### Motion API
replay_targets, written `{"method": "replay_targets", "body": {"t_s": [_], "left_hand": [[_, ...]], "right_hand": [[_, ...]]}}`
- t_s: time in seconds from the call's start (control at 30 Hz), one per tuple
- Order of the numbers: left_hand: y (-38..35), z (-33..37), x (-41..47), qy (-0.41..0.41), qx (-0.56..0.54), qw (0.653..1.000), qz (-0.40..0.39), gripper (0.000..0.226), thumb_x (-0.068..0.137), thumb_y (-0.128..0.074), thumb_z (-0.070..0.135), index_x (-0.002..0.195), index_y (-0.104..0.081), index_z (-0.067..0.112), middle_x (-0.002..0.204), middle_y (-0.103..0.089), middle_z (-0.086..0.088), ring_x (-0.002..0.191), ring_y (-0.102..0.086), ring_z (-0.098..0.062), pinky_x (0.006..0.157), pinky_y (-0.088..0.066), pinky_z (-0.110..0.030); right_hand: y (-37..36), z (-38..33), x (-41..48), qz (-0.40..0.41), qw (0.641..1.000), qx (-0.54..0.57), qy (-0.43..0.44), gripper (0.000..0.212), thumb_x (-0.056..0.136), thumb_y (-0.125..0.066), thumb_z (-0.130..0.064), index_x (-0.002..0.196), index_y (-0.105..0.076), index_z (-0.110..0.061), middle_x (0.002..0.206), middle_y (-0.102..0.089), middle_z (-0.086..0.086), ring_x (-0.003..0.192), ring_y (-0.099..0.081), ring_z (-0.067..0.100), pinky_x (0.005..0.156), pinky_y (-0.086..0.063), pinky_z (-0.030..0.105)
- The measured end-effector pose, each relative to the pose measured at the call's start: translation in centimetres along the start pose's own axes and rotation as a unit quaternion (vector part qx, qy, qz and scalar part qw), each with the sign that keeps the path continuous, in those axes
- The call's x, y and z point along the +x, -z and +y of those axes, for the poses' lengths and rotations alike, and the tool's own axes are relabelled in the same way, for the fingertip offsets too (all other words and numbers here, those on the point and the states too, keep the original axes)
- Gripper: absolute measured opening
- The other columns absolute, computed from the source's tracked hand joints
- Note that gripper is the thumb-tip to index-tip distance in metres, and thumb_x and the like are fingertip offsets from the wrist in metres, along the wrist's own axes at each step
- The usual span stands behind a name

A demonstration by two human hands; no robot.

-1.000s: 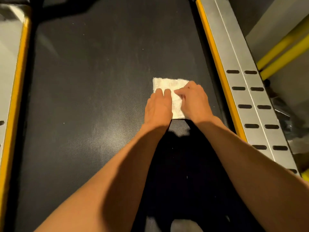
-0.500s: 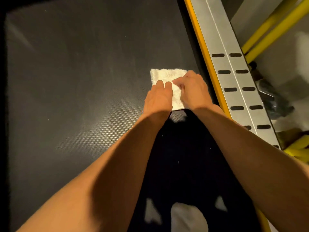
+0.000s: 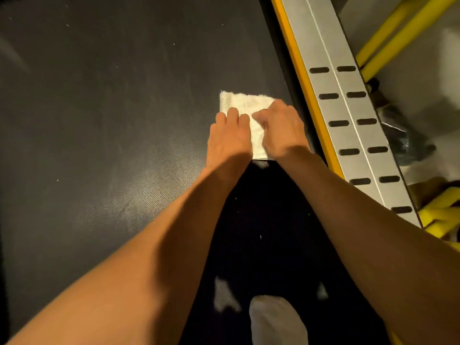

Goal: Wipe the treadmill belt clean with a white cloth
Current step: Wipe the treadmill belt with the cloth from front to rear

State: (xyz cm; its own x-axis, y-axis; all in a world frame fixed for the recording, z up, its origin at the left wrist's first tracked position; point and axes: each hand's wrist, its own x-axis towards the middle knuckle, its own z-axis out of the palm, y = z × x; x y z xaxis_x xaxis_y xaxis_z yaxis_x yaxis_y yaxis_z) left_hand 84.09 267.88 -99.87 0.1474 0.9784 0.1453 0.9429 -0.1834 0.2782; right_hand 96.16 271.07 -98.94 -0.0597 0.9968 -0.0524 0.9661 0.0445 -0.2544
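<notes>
A silver side rail (image 3: pixel 348 115) punched with paired dark slots, edged by a yellow strip (image 3: pixel 302 78), runs just right of the fingers (image 3: pixel 234 113). Beyond it, farther right, stand yellow bars (image 3: pixel 398 33) and a crumpled dark bag (image 3: pixel 408 145).

Belt (image 3: pixel 104 125): matt black rubber, finely dimpled texture, dust-specked. Cloth (image 3: pixel 245 104): white terry, nubby pile. Side rail (image 3: pixel 348 100): brushed silver metal, smooth, slotted; edged with a glossy yellow strip (image 3: pixel 302 78).

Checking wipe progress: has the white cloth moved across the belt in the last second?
Yes. The white cloth slid rightward, closing its gap to the yellow side strip.
</notes>
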Motion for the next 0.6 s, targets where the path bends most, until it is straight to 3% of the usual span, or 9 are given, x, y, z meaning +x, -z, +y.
{"method": "replay_targets", "body": {"t_s": [0.1,0.17,0.3,0.4,0.5,0.6], "left_hand": [[-1.0,0.7,-1.8,-0.056,-0.039,0.997,0.030,0.019,0.072,-0.049,0.009,0.085,-0.061,0.002,0.083,-0.057,-0.017,0.071,-0.052,-0.034,0.056,-0.042,-0.038],[-1.2,0.6,-2.5,-0.089,-0.032,0.995,0.025,0.018,0.076,-0.047,0.006,0.085,-0.062,0.003,0.082,-0.057,-0.016,0.070,-0.053,-0.033,0.054,-0.043,-0.037],[-0.4,0.9,-1.2,-0.083,-0.025,0.996,-0.010,0.009,0.086,-0.056,0.002,0.093,-0.061,0.006,0.088,-0.053,-0.013,0.077,-0.050,-0.030,0.057,-0.040,-0.038],[0.1,2.7,0.0,-0.027,-0.046,0.998,-0.043,0.018,0.094,-0.046,0.008,0.110,-0.054,0.008,0.107,-0.049,-0.011,0.095,-0.045,-0.029,0.068,-0.036,-0.035],[0.0,3.9,-1.4,-0.009,-0.055,0.996,-0.070,0.026,0.092,-0.050,0.010,0.119,-0.051,0.009,0.113,-0.047,-0.009,0.102,-0.046,-0.027,0.070,-0.037,-0.033],[0.2,3.5,-2.8,-0.057,-0.036,0.996,-0.064,0.028,0.087,-0.061,0.012,0.114,-0.057,0.010,0.105,-0.051,-0.009,0.092,-0.053,-0.027,0.067,-0.043,-0.034]], "right_hand": [[0.8,1.3,-3.7,0.002,0.999,0.010,0.042,0.034,0.094,-0.055,-0.013,0.128,-0.059,-0.015,0.123,-0.054,0.012,0.108,-0.050,0.029,0.090,-0.041,0.030],[0.9,1.7,-5.9,0.027,0.995,0.051,0.079,0.032,0.093,-0.057,-0.015,0.123,-0.063,-0.007,0.115,-0.060,0.017,0.102,-0.056,0.034,0.087,-0.044,0.032],[2.0,2.0,-1.7,-0.072,0.995,-0.001,-0.072,0.034,0.096,-0.057,-0.017,0.131,-0.057,-0.017,0.127,-0.055,0.008,0.113,-0.052,0.029,0.098,-0.043,0.033],[2.1,3.0,-0.8,-0.057,0.998,-0.014,-0.026,0.044,0.091,-0.059,-0.001,0.130,-0.059,-0.021,0.124,-0.055,0.008,0.112,-0.054,0.029,0.094,-0.048,0.034],[1.3,3.3,-2.3,-0.039,0.997,0.011,-0.066,0.037,0.095,-0.056,-0.014,0.132,-0.056,-0.018,0.128,-0.053,0.008,0.117,-0.049,0.028,0.098,-0.043,0.035],[0.8,4.1,-4.4,-0.068,0.995,0.004,-0.071,0.040,0.099,-0.051,-0.029,0.137,-0.050,-0.020,0.133,-0.049,0.003,0.122,-0.045,0.024,0.107,-0.035,0.032]]}}
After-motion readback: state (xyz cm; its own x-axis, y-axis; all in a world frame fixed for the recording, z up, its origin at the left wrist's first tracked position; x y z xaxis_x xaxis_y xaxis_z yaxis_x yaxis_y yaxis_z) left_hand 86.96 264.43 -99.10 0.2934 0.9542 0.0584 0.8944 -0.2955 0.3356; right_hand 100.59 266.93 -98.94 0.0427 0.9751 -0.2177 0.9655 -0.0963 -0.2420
